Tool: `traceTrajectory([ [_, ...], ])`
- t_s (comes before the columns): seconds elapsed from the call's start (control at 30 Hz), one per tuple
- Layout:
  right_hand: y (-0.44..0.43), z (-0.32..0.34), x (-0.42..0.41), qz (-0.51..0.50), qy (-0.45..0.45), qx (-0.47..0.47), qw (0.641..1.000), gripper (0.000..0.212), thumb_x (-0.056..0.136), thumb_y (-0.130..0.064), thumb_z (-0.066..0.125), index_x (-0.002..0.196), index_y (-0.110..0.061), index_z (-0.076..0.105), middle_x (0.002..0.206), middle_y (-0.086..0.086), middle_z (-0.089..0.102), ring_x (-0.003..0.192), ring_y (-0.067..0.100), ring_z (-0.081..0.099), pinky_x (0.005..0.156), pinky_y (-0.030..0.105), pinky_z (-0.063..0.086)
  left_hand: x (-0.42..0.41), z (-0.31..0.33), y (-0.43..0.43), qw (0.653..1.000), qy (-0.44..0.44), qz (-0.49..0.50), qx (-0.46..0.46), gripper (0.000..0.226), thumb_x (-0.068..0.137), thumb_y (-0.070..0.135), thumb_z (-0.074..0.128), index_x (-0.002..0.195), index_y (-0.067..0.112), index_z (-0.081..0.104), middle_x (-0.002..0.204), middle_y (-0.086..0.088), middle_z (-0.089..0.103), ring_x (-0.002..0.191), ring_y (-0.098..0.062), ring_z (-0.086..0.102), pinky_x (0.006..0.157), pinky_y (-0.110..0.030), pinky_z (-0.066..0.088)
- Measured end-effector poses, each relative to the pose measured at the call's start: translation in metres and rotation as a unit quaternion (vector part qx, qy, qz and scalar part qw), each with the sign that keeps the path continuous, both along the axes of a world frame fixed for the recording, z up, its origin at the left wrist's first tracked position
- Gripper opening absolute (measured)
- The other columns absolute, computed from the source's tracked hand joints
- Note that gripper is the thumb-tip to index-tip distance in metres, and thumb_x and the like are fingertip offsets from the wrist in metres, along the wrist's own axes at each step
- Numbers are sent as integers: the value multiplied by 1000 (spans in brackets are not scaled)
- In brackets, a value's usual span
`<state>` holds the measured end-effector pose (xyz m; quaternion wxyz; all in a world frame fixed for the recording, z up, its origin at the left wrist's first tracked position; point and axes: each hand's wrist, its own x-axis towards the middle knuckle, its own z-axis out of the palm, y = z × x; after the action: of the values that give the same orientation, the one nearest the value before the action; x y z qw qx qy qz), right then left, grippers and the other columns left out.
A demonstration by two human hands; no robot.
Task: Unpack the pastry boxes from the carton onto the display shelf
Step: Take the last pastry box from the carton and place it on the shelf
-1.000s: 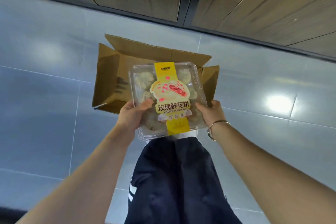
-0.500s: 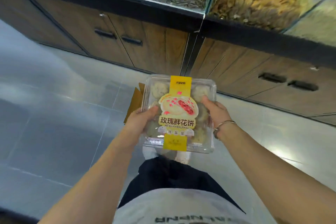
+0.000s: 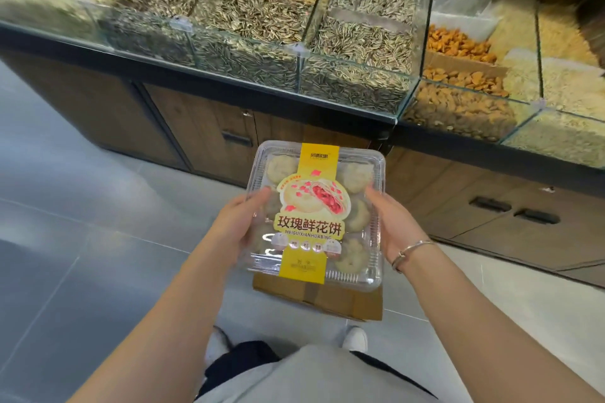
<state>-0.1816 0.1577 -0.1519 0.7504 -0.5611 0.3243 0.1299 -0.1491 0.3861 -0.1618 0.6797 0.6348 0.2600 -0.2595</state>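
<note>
A clear plastic pastry box (image 3: 316, 213) with a yellow label band and round pastries inside is held flat in front of me. My left hand (image 3: 240, 222) grips its left side with the thumb on the lid. On the box's right side is my right hand (image 3: 394, 226), which wears a thin bracelet at the wrist. The brown carton (image 3: 320, 296) stands on the floor under the box, and only its near wall shows.
A glass-fronted counter (image 3: 248, 72) with bins of sunflower seeds runs across the top, and a second one (image 3: 484, 108) with nuts stands at the right. Wooden cabinet doors (image 3: 203, 137) sit below them. Grey tiled floor (image 3: 82, 255) lies to the left, my shoes by the carton.
The box has been lifted out of the carton and up with both hands. My view has tilted up from the floor to the glass counters.
</note>
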Motion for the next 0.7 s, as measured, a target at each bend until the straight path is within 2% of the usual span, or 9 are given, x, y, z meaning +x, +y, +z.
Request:
traceTrajectory([
  [0.07,42,1,3,-2,-3,13,1000,43,90,-29,57,122,0,55,117,23,65,104,37,63,83,46,55,11,8,40,1000,2,0,-1,27,87,40,62,102,17,65,89,-8,71,71,-22,67,75,-41,57],
  [0.17,102,2,15,-19,-11,12,1000,39,89,-28,59,115,1,57,115,22,65,104,39,62,89,54,51,30,19,97,1000,-20,2,10,23,89,39,60,97,18,64,64,-1,72,53,-16,67,54,-30,59],
  [0.23,137,7,28,-26,-33,13,999,31,90,-30,59,109,-5,61,112,21,67,101,37,64,87,52,53,42,30,129,999,-37,3,10,28,88,38,61,105,17,62,77,-4,71,59,-17,67,56,-31,58],
  [0.27,153,11,35,-24,-44,12,999,27,90,-31,59,105,-9,62,107,19,68,98,35,66,84,50,54,47,36,145,999,-47,3,8,28,89,36,61,107,16,61,80,-5,69,57,-16,67,51,-27,57],
  [0.37,186,25,54,-28,-70,11,997,21,90,-31,58,101,-14,64,98,15,71,89,31,68,85,49,54,60,50,182,996,-89,11,11,14,91,26,60,101,17,58,74,-2,63,40,-4,61,36,-14,45],
  [0.43,207,33,71,-34,-84,15,996,27,91,-31,56,107,-11,64,99,16,70,89,32,68,85,50,54,75,58,208,993,-118,9,17,15,89,24,63,102,17,59,81,-1,66,52,-7,65,48,-19,51],
  [0.53,230,41,100,-34,-88,29,995,30,91,-32,55,111,-11,63,104,17,71,92,34,68,80,48,56,97,64,236,989,-147,7,15,28,87,25,64,114,17,61,95,-4,70,79,-19,66,73,-36,55],
  [0.63,243,46,131,-34,-94,40,994,28,92,-31,54,110,-12,63,101,15,72,85,30,70,71,42,58,123,68,253,987,-161,14,11,30,87,25,63,117,22,62,103,-3,72,92,-23,68,86,-44,55],
  [0.7,250,50,153,-39,-96,49,993,28,92,-31,53,110,-12,63,102,16,71,87,31,70,73,44,58,141,71,260,987,-160,7,10,30,85,27,64,115,23,63,105,-4,73,98,-27,68,91,-46,53],
])
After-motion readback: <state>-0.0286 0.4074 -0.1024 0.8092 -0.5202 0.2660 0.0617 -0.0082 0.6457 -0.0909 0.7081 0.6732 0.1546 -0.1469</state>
